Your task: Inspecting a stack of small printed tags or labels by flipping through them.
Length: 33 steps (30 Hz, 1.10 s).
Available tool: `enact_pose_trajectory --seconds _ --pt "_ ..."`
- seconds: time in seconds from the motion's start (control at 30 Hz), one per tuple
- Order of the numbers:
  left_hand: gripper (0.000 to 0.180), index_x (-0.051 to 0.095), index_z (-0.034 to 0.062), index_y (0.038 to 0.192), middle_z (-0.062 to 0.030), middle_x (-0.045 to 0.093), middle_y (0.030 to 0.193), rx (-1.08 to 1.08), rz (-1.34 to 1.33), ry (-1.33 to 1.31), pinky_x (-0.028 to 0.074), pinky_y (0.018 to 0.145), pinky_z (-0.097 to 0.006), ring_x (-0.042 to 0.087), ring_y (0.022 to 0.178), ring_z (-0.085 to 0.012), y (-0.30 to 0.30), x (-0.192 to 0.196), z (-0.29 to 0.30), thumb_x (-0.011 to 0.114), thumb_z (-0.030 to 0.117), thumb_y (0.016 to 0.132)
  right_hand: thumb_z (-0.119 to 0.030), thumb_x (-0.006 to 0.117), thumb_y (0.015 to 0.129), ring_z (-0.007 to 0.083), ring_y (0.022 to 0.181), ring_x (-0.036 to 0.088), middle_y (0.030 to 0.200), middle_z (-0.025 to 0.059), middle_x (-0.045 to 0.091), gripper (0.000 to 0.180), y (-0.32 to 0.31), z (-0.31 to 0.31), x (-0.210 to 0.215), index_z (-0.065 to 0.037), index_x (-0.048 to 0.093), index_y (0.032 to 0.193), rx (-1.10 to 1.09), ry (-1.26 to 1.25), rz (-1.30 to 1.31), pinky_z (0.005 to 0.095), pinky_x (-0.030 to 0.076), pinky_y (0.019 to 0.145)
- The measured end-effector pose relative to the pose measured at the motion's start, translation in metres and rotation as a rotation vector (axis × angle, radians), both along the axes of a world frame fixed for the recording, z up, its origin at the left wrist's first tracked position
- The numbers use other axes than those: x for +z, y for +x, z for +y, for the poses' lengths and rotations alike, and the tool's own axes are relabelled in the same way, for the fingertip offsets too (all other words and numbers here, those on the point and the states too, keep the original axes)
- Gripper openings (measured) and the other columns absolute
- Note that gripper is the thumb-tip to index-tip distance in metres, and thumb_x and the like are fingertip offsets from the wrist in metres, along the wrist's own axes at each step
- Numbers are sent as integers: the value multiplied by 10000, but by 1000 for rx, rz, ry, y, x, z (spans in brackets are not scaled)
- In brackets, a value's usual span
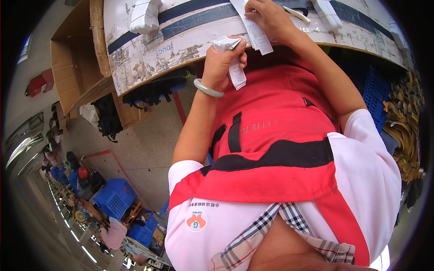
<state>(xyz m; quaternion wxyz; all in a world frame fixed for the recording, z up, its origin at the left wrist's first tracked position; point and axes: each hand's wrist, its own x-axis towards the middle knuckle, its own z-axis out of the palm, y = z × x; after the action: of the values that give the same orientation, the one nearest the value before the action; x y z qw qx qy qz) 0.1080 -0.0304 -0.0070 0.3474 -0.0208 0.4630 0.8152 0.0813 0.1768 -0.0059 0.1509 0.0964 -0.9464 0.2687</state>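
Observation:
My left hand (221, 65), with a pale bangle at the wrist, is closed round a folded bundle of white printed labels (237, 76). The bundle's folded layers stick out above the thumb, and its lower end hangs below the fist. To the right, my right hand (271, 20) has its fingers bent and pressed on a long strip of white labels (258, 38), which lies over the table's near edge. Some of its fingertips are cut off by the picture's top edge. A slim cream-coloured object (296, 15) lies just right of this hand.
The worn table (181, 49) bears dark tape strips. Stacks of white labels stand on it at the left (145, 18) and right (327, 16). An open cardboard box (79, 63) adjoins its left end. Blue crates (115, 198) and a person in pink (113, 234) are farther off.

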Motion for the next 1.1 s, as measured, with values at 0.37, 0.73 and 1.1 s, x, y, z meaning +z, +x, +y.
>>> enact_pose_trajectory --seconds 0.37,0.73,1.1 --pt "190 676 22 990 -11 579 673 45 288 -253 382 486 -222 507 550 -73 -2 -3 5 752 59 820 -130 663 846 333 877 575 889 137 550 124 1 3 -3 -31 588 837 27 -85 13 395 475 751" --pt "248 692 28 1060 10 658 1004 263 950 -430 485 726 -203 602 852 -72 -14 -6 6 745 17 818 -129 667 843 341 844 588 918 139 547 126 9 -1 11 -33 604 894 67 -215 -46 410 480 712" --pt "318 682 6 1106 -21 679 805 344 1370 -557 536 669 -235 629 680 -95 -27 -2 3 743 -10 794 -79 653 849 339 818 566 884 150 542 99 28 -10 38 -24 578 880 197 -292 -68 383 464 696"
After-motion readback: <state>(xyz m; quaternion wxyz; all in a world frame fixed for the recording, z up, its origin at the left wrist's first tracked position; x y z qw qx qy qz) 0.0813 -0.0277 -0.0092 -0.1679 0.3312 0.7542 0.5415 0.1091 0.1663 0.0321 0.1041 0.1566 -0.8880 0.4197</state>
